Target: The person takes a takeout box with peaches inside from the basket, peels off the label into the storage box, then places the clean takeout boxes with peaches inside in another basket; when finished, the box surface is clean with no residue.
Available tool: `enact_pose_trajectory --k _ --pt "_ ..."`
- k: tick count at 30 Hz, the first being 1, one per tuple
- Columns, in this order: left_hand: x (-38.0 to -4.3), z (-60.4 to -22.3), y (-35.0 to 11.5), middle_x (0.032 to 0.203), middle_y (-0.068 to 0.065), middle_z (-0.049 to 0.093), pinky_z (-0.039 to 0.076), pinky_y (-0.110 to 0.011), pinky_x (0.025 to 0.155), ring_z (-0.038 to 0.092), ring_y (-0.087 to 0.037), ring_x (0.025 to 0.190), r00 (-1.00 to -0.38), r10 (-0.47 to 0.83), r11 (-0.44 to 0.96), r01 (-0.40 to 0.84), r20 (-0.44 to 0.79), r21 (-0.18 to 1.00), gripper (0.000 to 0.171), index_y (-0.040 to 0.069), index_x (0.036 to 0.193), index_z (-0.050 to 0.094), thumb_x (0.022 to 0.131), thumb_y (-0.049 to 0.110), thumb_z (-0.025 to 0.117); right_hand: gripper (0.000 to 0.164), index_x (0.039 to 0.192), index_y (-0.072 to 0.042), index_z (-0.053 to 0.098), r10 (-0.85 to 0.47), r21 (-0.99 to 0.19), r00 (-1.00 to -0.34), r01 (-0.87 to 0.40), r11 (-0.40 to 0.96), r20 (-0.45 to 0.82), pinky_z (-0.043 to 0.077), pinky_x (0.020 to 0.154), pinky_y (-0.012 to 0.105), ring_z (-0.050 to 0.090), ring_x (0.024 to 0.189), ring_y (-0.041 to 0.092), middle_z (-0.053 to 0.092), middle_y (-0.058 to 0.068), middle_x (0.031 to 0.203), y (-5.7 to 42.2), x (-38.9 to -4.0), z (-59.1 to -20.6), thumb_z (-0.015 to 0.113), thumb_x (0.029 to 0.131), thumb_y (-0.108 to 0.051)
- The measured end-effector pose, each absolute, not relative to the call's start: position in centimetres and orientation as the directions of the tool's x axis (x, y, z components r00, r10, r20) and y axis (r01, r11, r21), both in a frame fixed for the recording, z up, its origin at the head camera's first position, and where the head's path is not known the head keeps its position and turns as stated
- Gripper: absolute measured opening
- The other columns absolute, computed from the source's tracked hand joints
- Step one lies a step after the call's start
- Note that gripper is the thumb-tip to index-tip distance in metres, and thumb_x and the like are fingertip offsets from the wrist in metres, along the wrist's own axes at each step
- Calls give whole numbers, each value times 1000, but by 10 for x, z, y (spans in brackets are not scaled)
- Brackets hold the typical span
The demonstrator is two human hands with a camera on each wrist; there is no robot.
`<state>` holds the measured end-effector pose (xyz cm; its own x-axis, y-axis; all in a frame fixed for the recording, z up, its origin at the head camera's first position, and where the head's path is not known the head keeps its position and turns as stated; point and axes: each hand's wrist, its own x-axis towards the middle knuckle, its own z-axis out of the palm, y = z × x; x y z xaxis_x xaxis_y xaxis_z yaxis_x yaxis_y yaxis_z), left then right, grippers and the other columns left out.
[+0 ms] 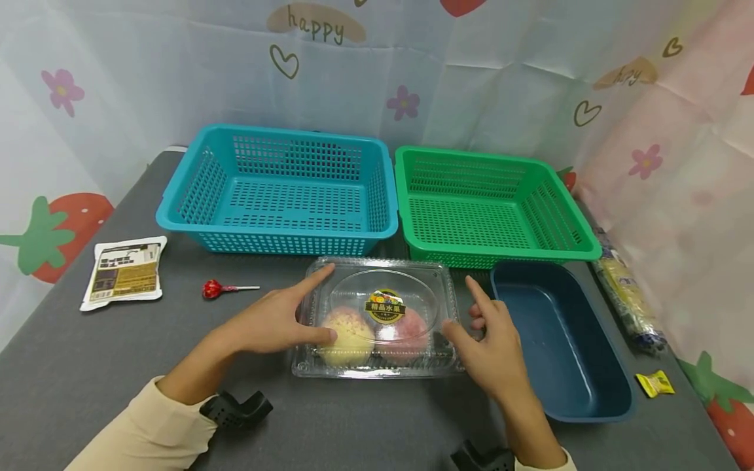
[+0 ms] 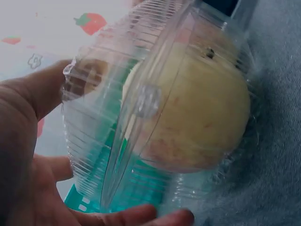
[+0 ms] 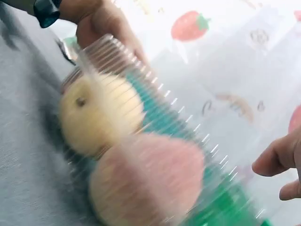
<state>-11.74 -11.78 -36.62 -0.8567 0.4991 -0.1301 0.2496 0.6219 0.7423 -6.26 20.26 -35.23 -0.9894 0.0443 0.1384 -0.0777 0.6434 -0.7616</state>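
The left hand (image 1: 277, 320), thumb and forefinger wide, is set against a clear box (image 1: 389, 373) on the table (image 1: 353, 422); the right hand (image 1: 493, 343), fingers parted, is held beside its right edge. Steadying is best done at the rim. "精品水果" is printed on the label (image 1: 385, 307), "happy" on the backdrop (image 1: 353, 72).

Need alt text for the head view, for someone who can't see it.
A person's left hand spans the left side of a clear plastic box holding two round fruits; the right hand is at its right edge. Behind stand a blue basket and a green basket; a dark blue tub is at right, a lollipop at left.
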Motion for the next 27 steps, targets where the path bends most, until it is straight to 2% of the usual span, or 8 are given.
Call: enact_pose_trajectory --k 3,6,10,13,18,19,26,27 --pt "-118 -366 -118 152 -21 26 32 -61 100 32 -39 132 -847 519 562 234 -117 794 101 24 156 15 78 51 74 68 150 -19 37 10 -734 -980 -141 665 197 45 74 42 42 89 21 45 12 108 200 -63 -336 67 89 -16" --pt "-117 -367 -118 150 -21 25 42 -55 93 39 -37 124 -837 536 477 191 -112 858 100 22 156 15 80 41 76 67 150 -17 39 -36 -710 -969 -203 675 243 46 74 44 42 89 22 45 12 106 200 -68 -324 67 89 -16" --pt "-117 -368 -118 115 -24 47 53 -44 67 51 -28 88 -818 556 346 68 -146 936 101 23 156 12 81 25 79 66 149 -15 40 -116 -689 -959 -268 674 259 47 73 43 44 88 23 47 12 105 201 -81 -314 68 89 -15" --pt "-118 -369 -118 92 -20 45 52 -43 59 47 -24 73 -810 561 280 -8 -170 960 102 24 156 12 80 17 79 65 148 -14 41 -207 -685 -948 -317 656 240 48 73 43 44 89 26 49 14 106 200 -94 -310 69 89 -13" --pt "-118 -370 -118 109 -22 39 48 -39 65 45 -24 78 -814 559 252 -14 -157 968 103 22 156 13 79 13 80 64 146 -13 43 -364 -666 -915 -381 641 173 45 69 38 46 88 27 51 14 107 193 -113 -308 71 88 -12" --pt "-118 -370 -118 105 -21 39 47 -37 63 44 -23 76 -816 557 252 -12 -155 968 103 22 156 13 78 13 80 64 146 -13 44 -389 -665 -907 -390 637 160 44 69 38 46 88 27 52 13 107 191 -115 -309 71 88 -12" --pt "-117 -371 -117 119 -25 36 48 -36 66 49 -24 80 -825 543 216 -39 -153 976 104 23 156 15 77 10 81 59 142 -11 50 -519 -630 -847 -466 622 113 44 69 37 51 90 24 55 8 105 172 -126 -314 72 87 -14" --pt "-117 -372 -117 113 -25 39 48 -35 64 49 -23 78 -827 540 214 -42 -155 976 104 24 156 15 76 10 81 58 141 -10 51 -530 -624 -841 -472 623 106 45 70 37 51 89 24 56 8 104 170 -127 -315 72 87 -14"
